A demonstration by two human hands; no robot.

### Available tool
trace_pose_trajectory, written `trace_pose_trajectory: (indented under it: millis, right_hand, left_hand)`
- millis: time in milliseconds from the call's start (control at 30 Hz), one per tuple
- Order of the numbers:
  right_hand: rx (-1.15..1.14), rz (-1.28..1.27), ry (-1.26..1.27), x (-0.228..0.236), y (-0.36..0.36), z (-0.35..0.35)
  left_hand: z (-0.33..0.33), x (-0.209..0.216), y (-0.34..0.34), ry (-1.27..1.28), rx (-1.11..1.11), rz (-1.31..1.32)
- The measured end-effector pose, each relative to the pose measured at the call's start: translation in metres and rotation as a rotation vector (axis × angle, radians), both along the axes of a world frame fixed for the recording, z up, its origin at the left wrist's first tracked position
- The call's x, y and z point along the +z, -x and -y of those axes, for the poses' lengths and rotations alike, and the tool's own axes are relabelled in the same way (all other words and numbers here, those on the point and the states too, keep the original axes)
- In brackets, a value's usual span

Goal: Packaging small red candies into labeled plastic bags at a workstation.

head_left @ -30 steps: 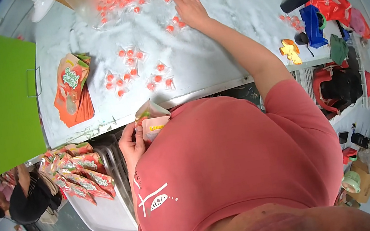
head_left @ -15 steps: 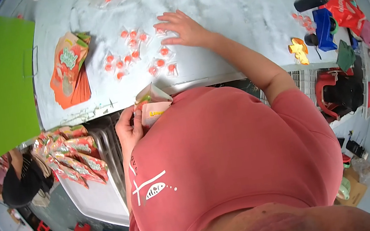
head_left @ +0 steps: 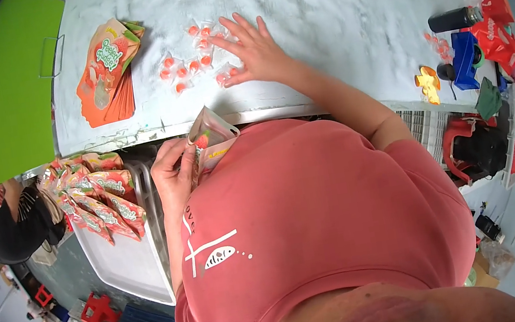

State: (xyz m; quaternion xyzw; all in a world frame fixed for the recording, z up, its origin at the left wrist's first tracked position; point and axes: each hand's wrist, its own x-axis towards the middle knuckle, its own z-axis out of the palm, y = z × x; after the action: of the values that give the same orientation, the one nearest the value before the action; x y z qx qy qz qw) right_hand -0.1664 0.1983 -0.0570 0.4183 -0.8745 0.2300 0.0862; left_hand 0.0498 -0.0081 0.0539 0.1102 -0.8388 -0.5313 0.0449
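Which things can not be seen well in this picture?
Head view:
- Inside of the open pouch: hidden by its walls and the left hand.
- Sweets under the right hand: covered by the palm, so whether it grips any is unclear.
- White tray: partly hidden by the red shirt.
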Motion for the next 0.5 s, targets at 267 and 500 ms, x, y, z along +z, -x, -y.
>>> trace_pose_trajectory:
  millis: [267,500]
  right_hand:
    - [0.101,-0.112,0.050,-0.005,0.010,0.021]
    - [0.214,-0.201,0.047,-0.019,0.029,0.023]
  left_hand:
    - [0.016,0.002,-0.008,-0.002,0.055,-0.108]
    - [0.023,0.032,0.001,-0.105,0.147,-0.166]
